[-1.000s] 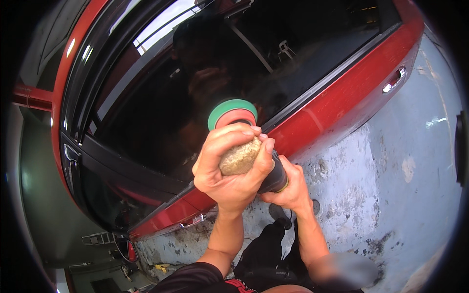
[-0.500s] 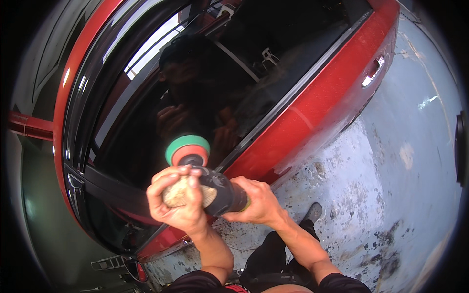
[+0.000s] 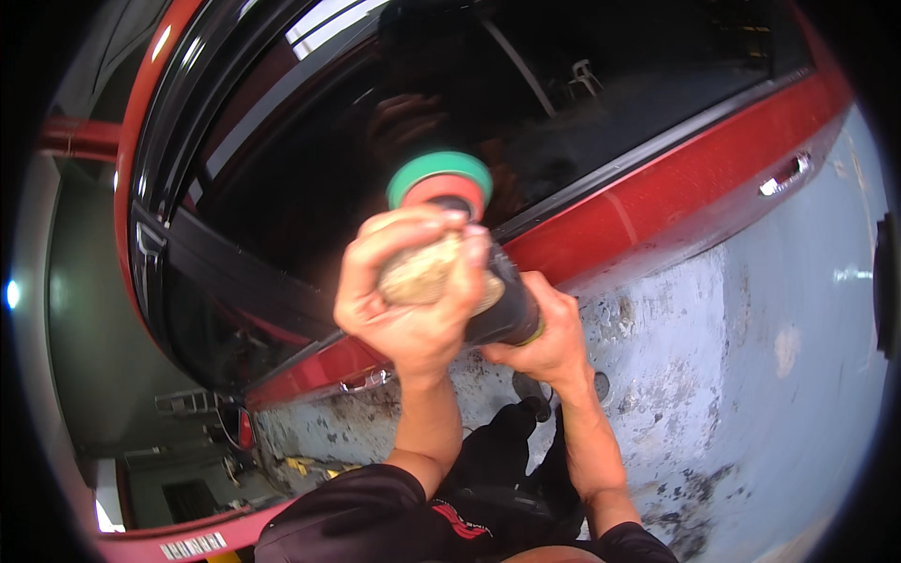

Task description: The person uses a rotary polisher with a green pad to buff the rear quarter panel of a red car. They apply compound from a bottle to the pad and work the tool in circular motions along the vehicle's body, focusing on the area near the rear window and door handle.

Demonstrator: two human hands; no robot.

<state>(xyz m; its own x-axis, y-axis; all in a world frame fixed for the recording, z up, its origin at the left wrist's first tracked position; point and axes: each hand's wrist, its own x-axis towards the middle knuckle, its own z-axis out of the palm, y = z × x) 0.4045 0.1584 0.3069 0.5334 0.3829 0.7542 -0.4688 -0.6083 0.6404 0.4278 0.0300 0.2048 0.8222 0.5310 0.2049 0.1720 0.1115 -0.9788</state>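
Note:
A black polisher with a green foam pad and a red backing plate is held in both my hands. My left hand wraps round its head, where a tan, rough-looking patch shows between thumb and fingers; what that patch is I cannot tell. Farther back, my right hand grips the rear of the body. The pad faces the dark side window of a red car, close to the glass; whether it touches is hidden.
Below the glass runs the red door, with a shiny handle at right. Another handle and a side mirror lie to the lower left. Worn blue-grey floor spreads beside the car. A ladder is at far left.
Both hands and the polisher have shifted up and to the right in view, along the window. My view has also turned, showing more at the lower left. Both grips stay closed.

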